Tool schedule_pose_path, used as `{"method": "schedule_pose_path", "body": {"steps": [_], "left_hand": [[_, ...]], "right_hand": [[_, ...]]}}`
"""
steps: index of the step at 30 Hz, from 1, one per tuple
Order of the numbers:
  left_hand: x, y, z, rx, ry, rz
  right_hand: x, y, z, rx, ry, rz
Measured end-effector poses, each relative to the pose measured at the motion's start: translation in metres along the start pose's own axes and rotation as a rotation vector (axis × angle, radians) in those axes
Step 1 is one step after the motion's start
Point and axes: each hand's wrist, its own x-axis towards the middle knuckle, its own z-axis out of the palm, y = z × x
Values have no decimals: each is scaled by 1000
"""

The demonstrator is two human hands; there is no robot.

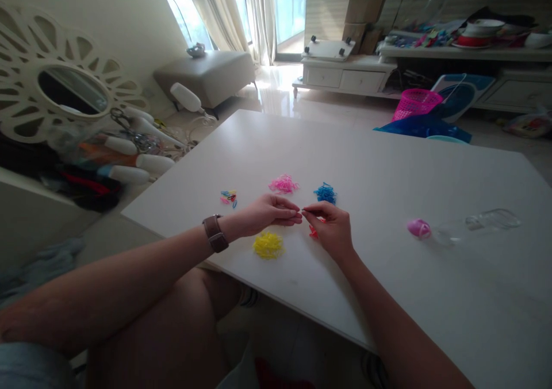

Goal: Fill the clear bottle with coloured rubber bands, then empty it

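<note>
My left hand (278, 210), with a brown watch (215, 233) on its wrist, has its fingers pressed together over the table. My right hand (332, 222) is closed in a pinch, its fingertips meeting those of the left. Whatever lies between the fingertips is too small to make out. Piles of small, clip-like pieces surround the hands: pink (283, 184), blue (325, 193), yellow (268, 245), and red (313, 231), partly hidden by my right hand. Further left sits a smaller mixed-colour group (229, 198).
The white table (388, 176) carries a clear bottle-like container (470, 226) on its side, with a purple piece (418, 228) at its end. Beyond the table stand a pink basket (416, 102), a grey bench (207, 75) and a white cabinet (360, 81).
</note>
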Motion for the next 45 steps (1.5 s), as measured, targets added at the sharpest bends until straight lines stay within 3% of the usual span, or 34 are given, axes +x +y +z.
{"method": "schedule_pose_path", "body": {"steps": [3,12,18,28,36,45], "left_hand": [[-4,1,1,52,8,21],[-5,3,19,465,96,65],[11,-6,34,446,27,109],[23,-8,54,388,13,124],[23,0,46,366,124,172],[14,-1,42,260,145,265]], "right_hand": [[1,2,0,12,36,38],[17,10,-15,171,361,115],[22,17,-20,204,422,122],[21,7,-16,195,387,134],[18,5,-13,267,266,183],[14,2,-10,335,72,221]]}}
